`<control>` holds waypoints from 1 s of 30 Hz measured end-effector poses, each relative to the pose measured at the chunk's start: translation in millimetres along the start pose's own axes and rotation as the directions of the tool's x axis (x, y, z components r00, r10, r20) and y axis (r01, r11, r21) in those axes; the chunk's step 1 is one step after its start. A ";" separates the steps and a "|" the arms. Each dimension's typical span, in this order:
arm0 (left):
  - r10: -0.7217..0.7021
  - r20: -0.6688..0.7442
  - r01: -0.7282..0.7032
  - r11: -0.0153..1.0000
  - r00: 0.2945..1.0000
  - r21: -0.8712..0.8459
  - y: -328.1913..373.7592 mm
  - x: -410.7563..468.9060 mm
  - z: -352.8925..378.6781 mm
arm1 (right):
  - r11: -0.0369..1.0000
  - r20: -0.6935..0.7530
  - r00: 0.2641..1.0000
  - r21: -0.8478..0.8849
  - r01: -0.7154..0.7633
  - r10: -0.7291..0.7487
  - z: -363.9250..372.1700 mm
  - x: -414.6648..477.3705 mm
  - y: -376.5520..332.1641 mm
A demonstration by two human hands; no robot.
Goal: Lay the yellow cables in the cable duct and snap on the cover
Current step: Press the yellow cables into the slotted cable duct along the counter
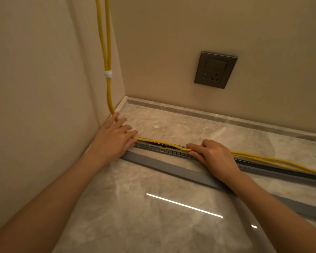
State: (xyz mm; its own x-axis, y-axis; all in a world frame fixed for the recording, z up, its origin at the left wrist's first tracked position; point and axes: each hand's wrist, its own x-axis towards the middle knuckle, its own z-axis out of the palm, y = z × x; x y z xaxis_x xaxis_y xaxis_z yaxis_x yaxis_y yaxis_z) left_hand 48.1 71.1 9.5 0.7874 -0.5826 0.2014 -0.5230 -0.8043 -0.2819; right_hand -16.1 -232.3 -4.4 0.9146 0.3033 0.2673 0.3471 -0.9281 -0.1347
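Your left hand [115, 138] lies flat with fingers straight, pressing the cables [164, 143] down at the duct's [150, 146] left end. Your right hand [214, 156] is curled at mid-duct and pinches the cables between thumb and fingers. The cables drop from above the duct's left end, tied by a white strap [108, 73], then run along the duct, partly seated, and trail off past its right. Cover [162, 166] is off and lies just in front of the duct. Socket [215, 69] sits up behind it.
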 end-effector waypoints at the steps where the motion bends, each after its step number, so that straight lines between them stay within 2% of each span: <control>1: -0.004 -0.005 0.004 1.000 1.000 0.003 1.4 0.5 -0.2 | 1.000 0.003 1.000 -0.017 0.005 -0.005 -1.6 -2.4 2.9; 6: -0.045 0.024 0.046 0.998 0.999 -0.035 14.8 0.5 2.3 | 0.995 0.033 0.998 -0.080 0.057 -0.055 -4.2 -12.2 6.8; 9: -0.061 0.045 0.061 0.998 0.997 -0.013 21.0 -0.7 4.9 | 0.989 0.125 0.987 -0.094 0.112 -0.100 -5.9 -16.2 5.7; 15: -0.117 0.120 0.114 0.993 0.986 0.026 28.0 1.2 -0.2 | 0.988 0.227 0.973 -0.154 -0.007 0.042 -3.6 -18.1 -7.3; 18: -0.119 0.059 0.127 0.979 0.991 -0.157 49.9 -0.8 -5.7 | 0.986 0.256 0.962 -0.157 -0.056 0.095 -1.7 -18.0 -12.5; 21: -0.063 -0.052 0.037 0.915 0.997 -0.402 81.4 2.3 -13.8 | 0.983 0.261 0.957 -0.166 -0.084 0.126 2.2 -22.8 -19.6; 26: -0.026 -0.078 -0.013 0.886 0.997 -0.463 122.6 12.4 -23.5 | 0.979 0.271 0.949 -0.169 -0.118 0.161 7.5 -28.9 -25.1; 30: -0.078 -0.084 0.034 0.901 0.993 -0.432 136.3 14.8 -22.2 | 0.980 0.267 0.944 -0.011 -0.197 0.193 6.3 -28.0 -25.3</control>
State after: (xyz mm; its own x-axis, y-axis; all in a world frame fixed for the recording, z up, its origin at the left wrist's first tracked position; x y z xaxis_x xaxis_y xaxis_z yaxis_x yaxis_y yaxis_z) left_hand -18.9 -49.7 -5.1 0.7956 -0.5261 0.3004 -0.5855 -0.7951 0.1583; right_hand -49.2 -216.0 -14.5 0.9858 0.1655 -0.0286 0.1581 -0.9720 -0.1740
